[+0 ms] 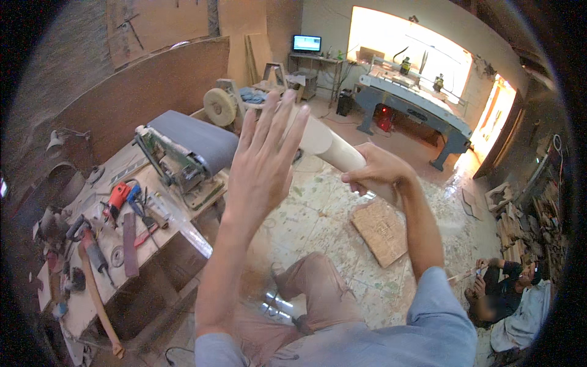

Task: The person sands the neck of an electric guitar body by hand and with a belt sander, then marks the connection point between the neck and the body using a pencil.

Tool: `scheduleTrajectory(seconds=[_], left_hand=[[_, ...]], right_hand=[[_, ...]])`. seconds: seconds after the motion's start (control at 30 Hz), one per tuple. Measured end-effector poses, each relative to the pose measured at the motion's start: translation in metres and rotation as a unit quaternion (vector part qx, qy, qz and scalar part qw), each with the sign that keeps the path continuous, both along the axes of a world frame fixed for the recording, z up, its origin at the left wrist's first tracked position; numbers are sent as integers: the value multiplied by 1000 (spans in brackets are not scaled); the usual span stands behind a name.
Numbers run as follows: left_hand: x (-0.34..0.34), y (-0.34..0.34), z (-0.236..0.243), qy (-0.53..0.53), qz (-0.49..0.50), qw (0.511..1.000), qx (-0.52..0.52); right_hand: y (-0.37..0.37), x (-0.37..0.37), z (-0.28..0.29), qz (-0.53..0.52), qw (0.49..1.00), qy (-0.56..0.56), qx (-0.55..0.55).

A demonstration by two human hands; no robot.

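both forearms rise from the lower edge in blue sleeves, above knees in dusty trousers. left hand (264, 153) is lifted with its back to the camera, palm flat and fingers spread, gripping nothing; its fingertips overlap one end of a pale wooden cylinder (327, 147), though contact there cannot be told. right hand (376, 172) is wrapped around the other end of that cylinder, fingers curled tight over it, holding it slanted in the air above the speckled floor (318, 214). left of the hands stands a belt sander (186, 150) on a workbench (150, 241) strewn with tools, a red drill (117, 197) among them. a square board (379, 231) lies on the floor below the right hand. another person (504, 290) sits well apart at lower right.
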State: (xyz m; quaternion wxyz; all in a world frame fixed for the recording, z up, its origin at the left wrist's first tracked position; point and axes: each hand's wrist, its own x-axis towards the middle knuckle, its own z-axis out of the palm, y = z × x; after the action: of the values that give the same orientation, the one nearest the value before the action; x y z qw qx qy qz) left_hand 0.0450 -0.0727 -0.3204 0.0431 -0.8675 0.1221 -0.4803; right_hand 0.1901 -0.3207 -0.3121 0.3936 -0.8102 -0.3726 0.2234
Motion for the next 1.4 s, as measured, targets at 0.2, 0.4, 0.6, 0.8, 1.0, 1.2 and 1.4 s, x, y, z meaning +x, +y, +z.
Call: scheduleTrajectory(seconds=[0.2, 0.4, 0.6, 0.8, 1.0, 1.2, 1.4], left_hand=[[17, 10, -36, 175, -63, 976, -110], [6, 6, -114, -19, -95, 942, -321], [6, -26, -116, -34, -85, 858, -506], [17, -1, -128, -59, -122, 812, -568], [31, 35, -141, -32, -156, 755, -636], [45, 54, -152, -33, -197, 716, -669], [50, 62, -158, -18, -192, 708, -679]], right_hand=[[12, -17, 62, 54, 951, -90, -292], [15, -43, 48, -263, 689, -624, 259], [104, -14, -8, -74, 814, 38, 575], [194, -3, 15, 76, 823, 53, 560], [250, 3, 24, 38, 864, 13, 502], [285, 14, 22, -7, 897, 11, 442], [304, 17, 18, -27, 906, 2, 422]])
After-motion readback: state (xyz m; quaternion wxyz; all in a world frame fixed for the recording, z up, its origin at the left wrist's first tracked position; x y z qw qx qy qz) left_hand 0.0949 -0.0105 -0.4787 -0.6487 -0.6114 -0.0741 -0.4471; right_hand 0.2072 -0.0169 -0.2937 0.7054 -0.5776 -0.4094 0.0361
